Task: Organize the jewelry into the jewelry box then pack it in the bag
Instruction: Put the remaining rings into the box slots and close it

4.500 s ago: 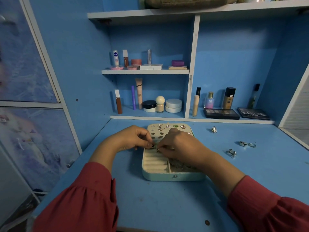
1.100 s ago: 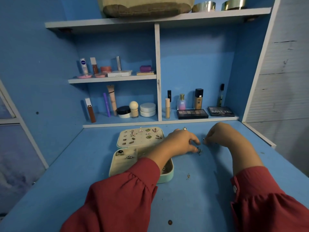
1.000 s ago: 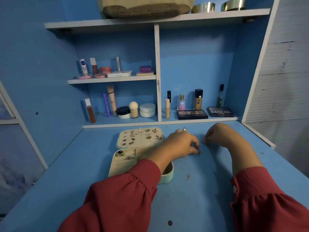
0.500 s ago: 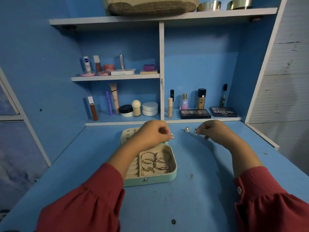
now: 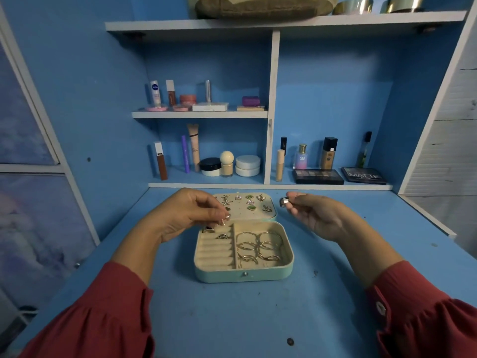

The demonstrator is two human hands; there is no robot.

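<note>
An open mint-green jewelry box [image 5: 242, 276] lies on the blue table, its lid [image 5: 260, 215] flat behind it and studded with several earrings. Gold hoops [image 5: 259, 248] fill its right compartment; two rings sit in the ring rolls [image 5: 215, 250] on the left. My left hand [image 5: 191, 215] hovers over the box's back left corner and pinches a small gold ring [image 5: 223, 222] at the fingertips. My right hand [image 5: 317, 215] is to the right of the lid and pinches a silver ring [image 5: 283, 202].
A brown bag [image 5: 260, 6] lies on the top shelf, with two gold tins [image 5: 374, 5] beside it. Cosmetics line the lower shelves behind the box; two dark palettes [image 5: 318, 176] lie at the back right. Small specks dot the table near the front.
Both hands came back from the loose jewelry on the right. My left hand now holds a ring over the ring rolls, and my right hand has lifted a silver ring off the table.
</note>
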